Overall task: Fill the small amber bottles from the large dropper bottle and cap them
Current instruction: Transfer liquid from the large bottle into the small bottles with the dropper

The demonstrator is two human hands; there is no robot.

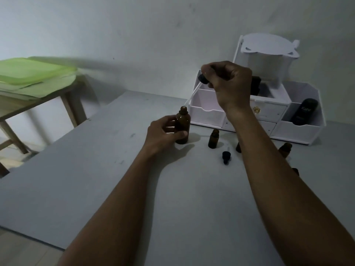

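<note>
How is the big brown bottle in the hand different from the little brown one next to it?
The large amber glass bottle is taller and wider than the small amber glass bottle. The left hand grips the large one; nothing touches the small one. The right hand holds a glass dropper at the large bottle's mouth; the small bottle's mouth is clear. Both stand upright, uncapped, on the grey table.

Left hand (163, 131) grips large bottle (183, 127); right hand (228, 81) pinches dropper (203, 79).
</note>
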